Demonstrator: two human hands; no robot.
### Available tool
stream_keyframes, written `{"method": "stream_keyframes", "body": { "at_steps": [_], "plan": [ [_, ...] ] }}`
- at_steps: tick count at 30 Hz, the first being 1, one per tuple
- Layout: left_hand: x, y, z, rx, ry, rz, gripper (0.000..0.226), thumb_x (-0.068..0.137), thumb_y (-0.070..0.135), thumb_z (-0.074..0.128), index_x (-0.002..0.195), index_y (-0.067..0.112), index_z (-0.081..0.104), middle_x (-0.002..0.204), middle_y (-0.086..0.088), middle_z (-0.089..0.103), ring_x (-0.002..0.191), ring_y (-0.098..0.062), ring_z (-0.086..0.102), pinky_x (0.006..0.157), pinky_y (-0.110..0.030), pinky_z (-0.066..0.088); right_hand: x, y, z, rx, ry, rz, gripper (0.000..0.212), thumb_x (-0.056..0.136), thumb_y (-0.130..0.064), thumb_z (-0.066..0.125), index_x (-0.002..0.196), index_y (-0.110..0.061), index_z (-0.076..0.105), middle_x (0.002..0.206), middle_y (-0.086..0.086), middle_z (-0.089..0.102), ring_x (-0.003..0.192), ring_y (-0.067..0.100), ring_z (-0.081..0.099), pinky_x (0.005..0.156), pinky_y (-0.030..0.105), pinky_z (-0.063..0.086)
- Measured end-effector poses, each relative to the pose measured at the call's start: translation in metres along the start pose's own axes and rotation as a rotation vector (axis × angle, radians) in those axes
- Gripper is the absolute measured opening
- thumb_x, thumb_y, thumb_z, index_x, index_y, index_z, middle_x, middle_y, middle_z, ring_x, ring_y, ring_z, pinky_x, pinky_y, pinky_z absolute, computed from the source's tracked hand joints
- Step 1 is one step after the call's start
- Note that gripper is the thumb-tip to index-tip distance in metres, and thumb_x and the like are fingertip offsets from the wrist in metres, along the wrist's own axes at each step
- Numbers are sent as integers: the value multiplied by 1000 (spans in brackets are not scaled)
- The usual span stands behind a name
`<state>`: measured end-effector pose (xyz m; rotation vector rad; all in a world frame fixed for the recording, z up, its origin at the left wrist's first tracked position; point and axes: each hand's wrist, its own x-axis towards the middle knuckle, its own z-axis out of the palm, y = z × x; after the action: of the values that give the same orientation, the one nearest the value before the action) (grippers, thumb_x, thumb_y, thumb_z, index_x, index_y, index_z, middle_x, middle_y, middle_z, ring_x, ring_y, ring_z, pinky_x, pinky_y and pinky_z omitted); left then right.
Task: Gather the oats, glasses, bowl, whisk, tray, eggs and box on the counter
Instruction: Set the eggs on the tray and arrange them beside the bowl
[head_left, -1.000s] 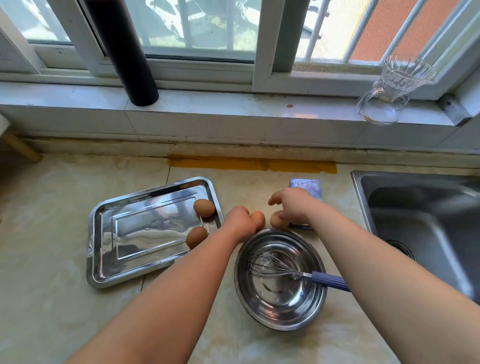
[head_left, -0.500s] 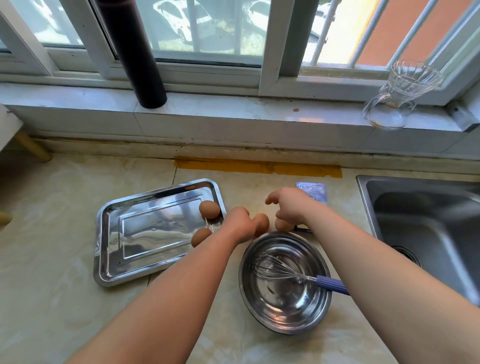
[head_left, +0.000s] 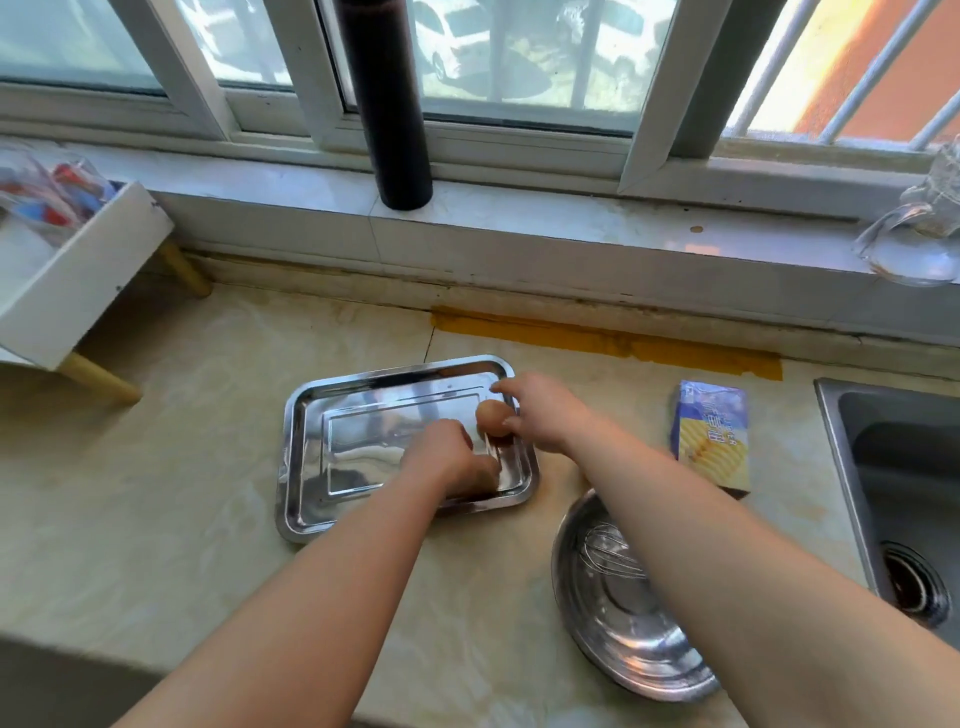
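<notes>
The right hand (head_left: 540, 415) is reaching over the far right corner of the tray (head_left: 293, 467). Its thumb and fingers (head_left: 498, 387) are gripping an egg (head_left: 491, 418), with the forefinger stretching out above it. The egg's long axis is pointing away toward the window. The egg is sitting low over the tray floor, just inside the right rim.

The left hand (head_left: 449, 457) is hanging just nearer than the egg, its fingers curling down by the same rim. What they are enclosing is hidden, so their grip cannot be told.

Left of both sets of fingers, bare tray floor is stretching along the tray's long axis, which is running left to right. The counter (head_left: 182, 467) is continuing beyond that.

Right of the fingers and nearer, a bowl (head_left: 623, 639) is holding a whisk (head_left: 613, 558) and lying close to the tray's corner. Farther right, a box (head_left: 711, 436) is pointing lengthwise toward the window, beside the sink (head_left: 852, 467) edge.
</notes>
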<state>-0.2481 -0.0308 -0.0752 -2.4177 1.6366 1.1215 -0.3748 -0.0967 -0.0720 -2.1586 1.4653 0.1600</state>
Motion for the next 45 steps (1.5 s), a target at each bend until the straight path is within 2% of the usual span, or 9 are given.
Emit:
{"method": "stream_keyframes", "body": {
  "at_steps": [4,11,14,17,20,26,31,40,45],
  "plan": [
    [7,-6,5,-81,-52,40,28,74,37,67,89,12,67,94,-10,70,91,-27,66,82,-35,55,13,-11,13,-25,-15,-18,53,89,-18,57,140,-23,45,137,8,53,122,29,52,97,39,46],
    [10,-4,6,-129,-130,70,28,58,43,53,57,15,54,54,-2,48,54,-22,44,48,-27,35,20,-13,21,-36,-67,-16,47,88,-18,59,134,-17,49,135,10,54,121,31,52,96,43,47],
    [17,-3,2,-205,-139,39,30,61,36,62,70,8,68,63,-8,63,61,-24,60,56,-32,48,16,-10,11,95,-15,3,49,89,-14,57,137,-14,48,136,11,54,122,31,52,100,40,44],
    [27,8,-2,-279,-53,41,20,70,31,64,71,11,66,64,-3,60,60,-18,56,56,-25,44,6,9,-10,226,114,64,49,89,-12,58,136,-16,49,135,9,55,122,28,52,99,36,42],
    [34,36,-2,-381,19,86,22,71,32,61,76,12,69,71,-5,68,68,-22,63,63,-28,53,-5,41,-29,180,167,125,49,89,-14,60,136,-16,48,136,9,54,123,28,51,100,35,41],
    [45,99,26,-394,-83,188,24,74,23,69,96,13,69,93,-8,69,92,-26,66,79,-34,54,-30,107,-39,4,111,260,43,89,-17,53,132,-16,52,133,10,58,123,30,51,99,37,41],
    [59,126,56,-322,-115,171,38,74,28,73,110,15,68,106,-8,69,98,-25,65,85,-32,53,-32,130,-30,-81,24,257,42,87,-13,50,129,-18,51,130,7,58,124,26,50,114,41,20],
    [67,137,67,-266,-101,172,30,75,31,70,101,15,69,94,-6,70,86,-22,66,71,-26,48,-28,144,-19,-98,34,241,29,91,-17,41,113,-12,60,111,12,68,112,27,58,116,43,10],
    [67,138,67,-234,-119,176,30,72,28,74,98,14,68,88,-4,67,83,-22,63,68,-26,47,-31,144,-23,-94,6,238,35,90,-20,45,124,-15,55,119,11,64,119,25,55,118,42,7]
  ]
}}
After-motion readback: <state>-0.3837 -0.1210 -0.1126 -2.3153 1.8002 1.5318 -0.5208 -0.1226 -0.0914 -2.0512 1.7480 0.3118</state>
